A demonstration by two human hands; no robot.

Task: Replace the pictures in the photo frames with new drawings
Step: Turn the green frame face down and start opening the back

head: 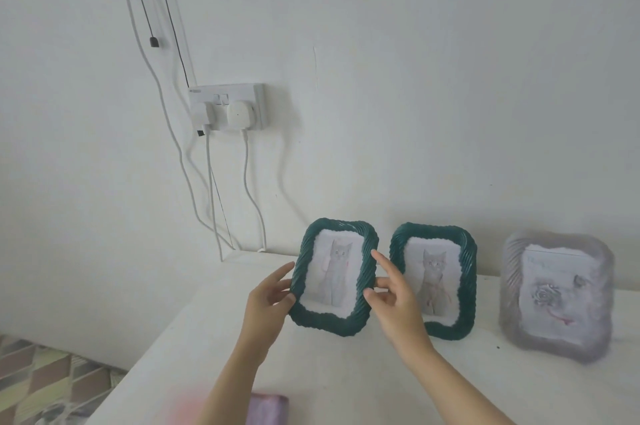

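Reaching forward from 6 o'clock, both forearms angled up to the green cat frame, which leaned slightly and sat at the white table; whether it rested on it was unclear. The left hand pinched its rim at 9 o'clock. The right hand pinched the rim at 3 o'clock, index finger straight along it. A second green cat frame stood just beside at 3 o'clock, with a grey rose frame beyond.
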